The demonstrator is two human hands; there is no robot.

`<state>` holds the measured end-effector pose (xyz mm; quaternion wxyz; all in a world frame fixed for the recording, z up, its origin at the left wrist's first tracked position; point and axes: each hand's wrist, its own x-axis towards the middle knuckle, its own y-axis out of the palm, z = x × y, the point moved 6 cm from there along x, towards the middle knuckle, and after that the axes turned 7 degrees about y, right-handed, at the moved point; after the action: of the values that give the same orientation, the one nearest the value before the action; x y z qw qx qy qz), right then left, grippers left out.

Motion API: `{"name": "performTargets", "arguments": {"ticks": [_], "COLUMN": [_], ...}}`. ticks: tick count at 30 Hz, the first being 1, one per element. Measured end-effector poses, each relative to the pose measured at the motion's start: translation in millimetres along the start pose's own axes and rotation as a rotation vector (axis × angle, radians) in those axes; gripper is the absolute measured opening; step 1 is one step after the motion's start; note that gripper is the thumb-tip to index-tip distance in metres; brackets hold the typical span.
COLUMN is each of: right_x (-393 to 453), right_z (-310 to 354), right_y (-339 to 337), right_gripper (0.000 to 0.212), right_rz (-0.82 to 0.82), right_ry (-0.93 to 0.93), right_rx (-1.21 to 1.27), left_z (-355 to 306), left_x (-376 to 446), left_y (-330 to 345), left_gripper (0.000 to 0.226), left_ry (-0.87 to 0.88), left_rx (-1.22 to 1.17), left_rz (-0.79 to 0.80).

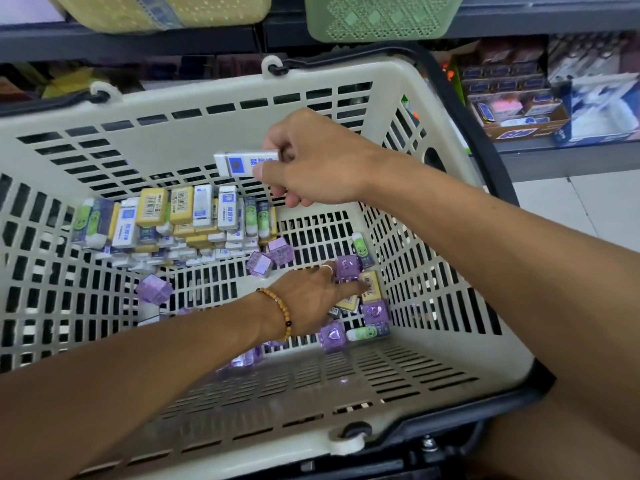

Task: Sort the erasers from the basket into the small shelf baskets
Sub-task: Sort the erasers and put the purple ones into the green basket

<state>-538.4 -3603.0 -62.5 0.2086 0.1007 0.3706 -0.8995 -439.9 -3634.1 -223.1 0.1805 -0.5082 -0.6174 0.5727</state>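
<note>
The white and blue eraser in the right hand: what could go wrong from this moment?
1. The right hand pinches the white and blue eraser only at one end, high above the beige basket; it may slip and fall back.
2. The left hand reaches among mixed purple cube erasers and a yellow eraser, so it may grab the wrong kind.

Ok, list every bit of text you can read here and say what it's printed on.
White-and-blue eraser pinched in the right hand: blue Chinese characters, too blurred to quote.
White-and-blue erasers in the pile: vertical Chinese print, too small.
Yellow erasers: barcodes, digits unreadable.
Blue boxes on the shelf: white lettering, blurred.
</note>
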Motion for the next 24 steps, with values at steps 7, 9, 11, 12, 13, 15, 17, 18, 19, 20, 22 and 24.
{"name": "performTargets", "arguments": {"ticks": [7,9,11,12,13,15,17,18,19,20,22,24], "right_x": [-0.8,-0.8,-0.3,0.0,0.3,0.9,1.1,0.8,0.7,0.3,-0.5,-1.1], "right_z": [1.6,1.6,1.1,0.9,0.9,-0.3,-2.2,-2.9,-3.3,-3.5,-4.0,-3.8], "right_y": [1.0,1.5,1.8,2.3,3.0,3.6,2.8,1.9,1.3,0.8,0.7,0.6], "right_gripper": [0.031,0.03,0.03,0.03,0.03,0.03,0.03,0.031,0.032,0.032,0.031,0.03], "right_rz": [0.003,0.007,0.01,0.012,0.016,0.021,0.018,0.015,0.013,0.011,0.01,0.008], "right_ry": [-0.006,-0.003,0.002,0.006,0.011,0.022,0.031,0.032,0.033,0.032,0.031,0.028], "right_rx": [-0.023,-0.034,-0.038,-0.038,-0.038,-0.044,-0.04,-0.034,-0.031,-0.034,-0.043,-0.043], "left_z": [-5.1,-6.0,-6.8,-7.7,-9.0,-11.2,-10.8,-9.5,-7.9,-6.3,-3.2,1.9], "left_x": [17.5,21.0,24.0,26.3,28.3,30.0,25.1,20.8,16.4,12.7,8.0,4.0], "left_y": [-10.9,-10.5,-9.3,-10.6,-12.7,-16.6,-16.4,-14.3,-11.6,-8.9,-6.1,-5.2], "left_gripper": [0.092,0.093,0.096,0.097,0.098,0.097,0.091,0.087,0.086,0.085,0.087,0.089], "left_ry": [0.008,-0.024,-0.063,-0.071,-0.072,-0.061,-0.046,-0.044,-0.047,-0.051,-0.056,-0.076], "left_rx": [-0.008,-0.008,-0.009,-0.016,-0.031,-0.065,-0.086,-0.095,-0.101,-0.101,-0.096,-0.104], "left_rz": [0.103,0.125,0.154,0.161,0.161,0.139,0.117,0.112,0.113,0.119,0.13,0.132]}}
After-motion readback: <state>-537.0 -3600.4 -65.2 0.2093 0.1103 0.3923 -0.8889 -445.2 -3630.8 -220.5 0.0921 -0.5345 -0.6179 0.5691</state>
